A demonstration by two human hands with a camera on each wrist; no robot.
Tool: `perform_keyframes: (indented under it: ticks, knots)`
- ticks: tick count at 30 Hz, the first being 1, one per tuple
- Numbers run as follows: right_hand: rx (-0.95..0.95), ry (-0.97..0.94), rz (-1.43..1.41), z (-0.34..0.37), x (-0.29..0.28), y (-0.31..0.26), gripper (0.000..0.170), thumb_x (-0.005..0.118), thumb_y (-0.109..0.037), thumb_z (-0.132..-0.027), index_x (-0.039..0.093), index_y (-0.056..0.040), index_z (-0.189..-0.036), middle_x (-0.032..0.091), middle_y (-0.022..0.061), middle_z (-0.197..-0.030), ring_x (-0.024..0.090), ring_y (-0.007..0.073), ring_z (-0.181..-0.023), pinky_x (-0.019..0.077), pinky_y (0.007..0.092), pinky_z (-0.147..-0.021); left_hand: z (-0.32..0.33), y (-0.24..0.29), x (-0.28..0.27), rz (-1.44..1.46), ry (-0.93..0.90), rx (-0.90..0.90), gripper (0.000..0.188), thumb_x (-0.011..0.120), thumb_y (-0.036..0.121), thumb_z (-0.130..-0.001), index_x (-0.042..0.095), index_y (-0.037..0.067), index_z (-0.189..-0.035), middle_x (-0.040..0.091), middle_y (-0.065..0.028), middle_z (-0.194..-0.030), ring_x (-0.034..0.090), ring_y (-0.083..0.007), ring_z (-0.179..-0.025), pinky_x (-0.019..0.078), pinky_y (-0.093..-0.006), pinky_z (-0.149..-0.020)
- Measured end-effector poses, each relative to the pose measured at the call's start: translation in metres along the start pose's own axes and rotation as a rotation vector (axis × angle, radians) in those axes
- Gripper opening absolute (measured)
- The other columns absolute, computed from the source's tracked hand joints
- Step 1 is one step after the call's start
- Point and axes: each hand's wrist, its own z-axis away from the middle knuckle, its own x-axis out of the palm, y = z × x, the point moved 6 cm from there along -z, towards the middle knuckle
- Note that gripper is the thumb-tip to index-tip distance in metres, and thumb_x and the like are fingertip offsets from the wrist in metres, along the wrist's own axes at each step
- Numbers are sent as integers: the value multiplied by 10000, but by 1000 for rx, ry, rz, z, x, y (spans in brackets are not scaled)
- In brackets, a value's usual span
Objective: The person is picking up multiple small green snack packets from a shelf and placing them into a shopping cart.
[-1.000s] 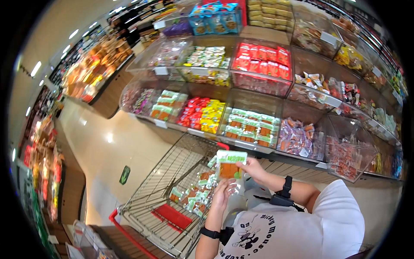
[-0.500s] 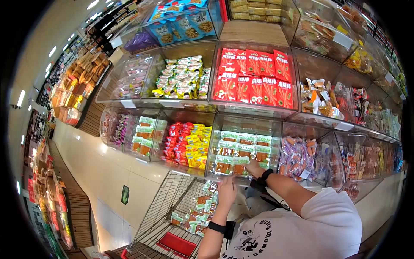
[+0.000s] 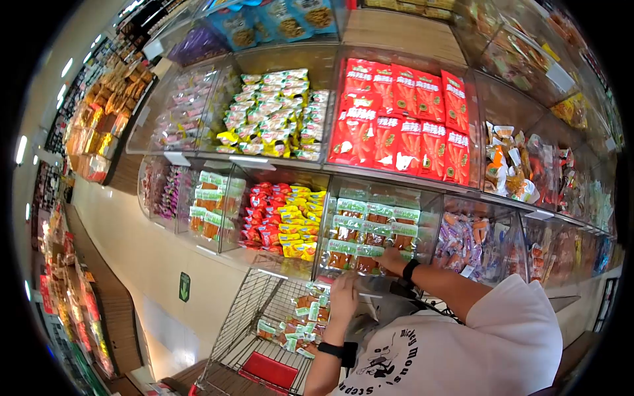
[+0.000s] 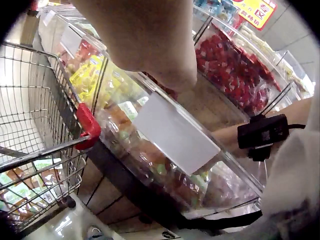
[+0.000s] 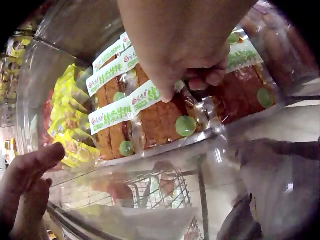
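In the head view my right hand reaches into a clear bin of flat snack packets with green-and-white labels. The right wrist view shows its thumb and fingers pinching the upper edge of a front snack packet, brown inside with a round green mark. Other packets of the same kind lie in rows behind and beside it. My left hand hovers by the bin's front wall, near the cart. Its fingers are loosely bent and hold nothing.
A wire shopping cart stands at the left, with several of the same packets inside. Red and yellow packets fill the bin to the left, purple-wrapped snacks the one to the right. Red bags sit on the tier above.
A second ago both hands were over the cart with a snack packet in the right. The right hand has since moved forward into the bin and pinches another packet. The view has moved closer.
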Motion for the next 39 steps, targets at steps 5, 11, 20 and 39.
perform_keyframes:
  ticks: [5,11,20,39]
  knots:
    - [209,-62,-182,37,-12,-35,454,571,-364,-669,510,84,-626,534,190,-589,523,250,-467,420,350,-486,62,-31,-44,26,120,-159,355,437,-20,-633,475,13,-984,394,-186,-1110,391,-338,-1008,321,-369,-853]
    - [-213,437,80,11,17,-52,261,537,-167,-700,403,17,-827,457,103,-592,472,186,-509,390,301,-471,252,-198,-16,221,107,-799,409,459,77,-684,388,0,-1079,428,-240,-1035,419,-364,-952,348,-387,-804]
    - [-808,-228,109,129,224,-312,194,514,-90,-712,475,-21,-889,514,133,-764,521,271,-657,414,348,-583,429,-332,3,610,336,-1402,323,453,97,-691,486,37,-1006,553,-176,-828,516,-330,-806,398,-360,-727]
    - [-655,-421,839,25,542,-165,447,562,-228,-675,417,35,-1006,510,179,-848,506,286,-755,416,359,-641,481,-395,138,830,223,-1440,559,488,133,-719,234,-11,-1195,415,-238,-1090,436,-317,-993,354,-340,-809]
